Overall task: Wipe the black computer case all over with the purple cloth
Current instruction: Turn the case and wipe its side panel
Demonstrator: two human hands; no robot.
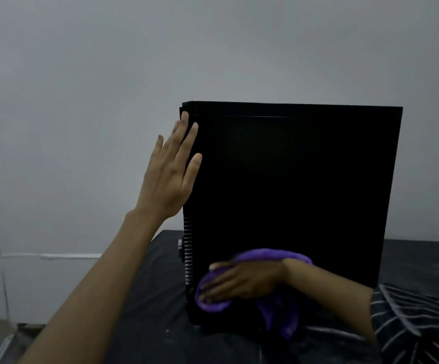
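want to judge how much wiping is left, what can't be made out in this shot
Head view, the only one:
black computer case: far side, back and underside hidden by its own body; front seen edge-on.
Near panel: too dark to tell wiped from dusty.
Panel's lower part: covered by the purple cloth and right hand.
left hand: palm faces away, contact with the case unclear.

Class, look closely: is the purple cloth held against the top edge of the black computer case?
No, the right hand presses the purple cloth against the lower part of the black computer case.
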